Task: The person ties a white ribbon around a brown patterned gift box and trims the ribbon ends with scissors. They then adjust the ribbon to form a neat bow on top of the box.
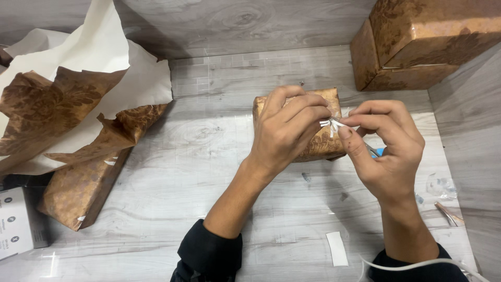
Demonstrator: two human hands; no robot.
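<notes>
Two bare hands meet over a small box wrapped in copper-brown floral paper (318, 141), which lies near the middle of the grey wood-grain surface (209, 136). The left hand (287, 128) rests on top of the box, its fingers (305, 107) curled over the near top edge. The right hand (389, 149) sits just to the right, thumb and forefinger pinched together on a small white strip of tape (330, 124) that the left fingertips also touch. The strip lies right at the box's upper right edge, between the two hands, its length running roughly left to right; both hands are equally close to it.

Loose copper-and-cream wrapping paper (78, 104) is heaped at far left over a long wrapped package (78, 190). A larger wrapped box (417, 47) stands at upper right, well apart. A white backing slip (337, 248) lies near the right forearm. Nothing stands between hands and box.
</notes>
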